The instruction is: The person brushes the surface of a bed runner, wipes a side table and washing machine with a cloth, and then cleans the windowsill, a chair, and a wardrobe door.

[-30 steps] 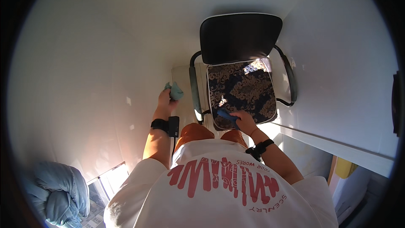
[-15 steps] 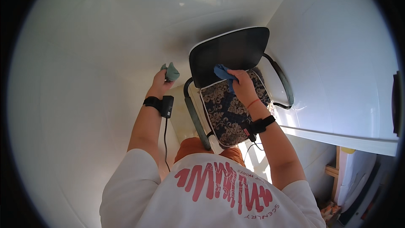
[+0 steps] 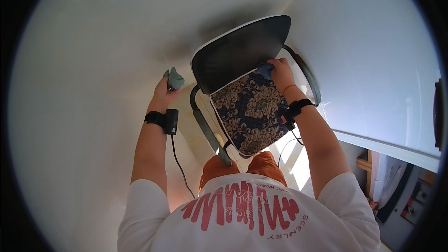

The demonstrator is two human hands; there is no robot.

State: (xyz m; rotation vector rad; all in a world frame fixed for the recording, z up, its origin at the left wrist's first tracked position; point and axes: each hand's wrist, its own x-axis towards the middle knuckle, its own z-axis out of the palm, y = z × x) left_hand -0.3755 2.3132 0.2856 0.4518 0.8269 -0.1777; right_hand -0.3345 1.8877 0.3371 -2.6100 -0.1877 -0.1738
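In front of me stands a chair with a black backrest and a seat covered in dark blue cloth with a tan floral pattern. My right hand grips a crumpled blue cloth at the back right of the seat, close to the foot of the backrest. Part of that cloth is hidden by the fingers. To the left of the chair, my left hand is closed round a bunched green cloth, held up apart from the chair.
Dark armrests flank the seat, one on the left and one on the right. Pale glossy walls meet behind the chair. A white ledge runs along the right, with a wooden frame and stored items below it.
My right hand has moved with the blue cloth from in front of the backrest to the seat's back right corner. The chair sits further left in view, and more of its seat shows.
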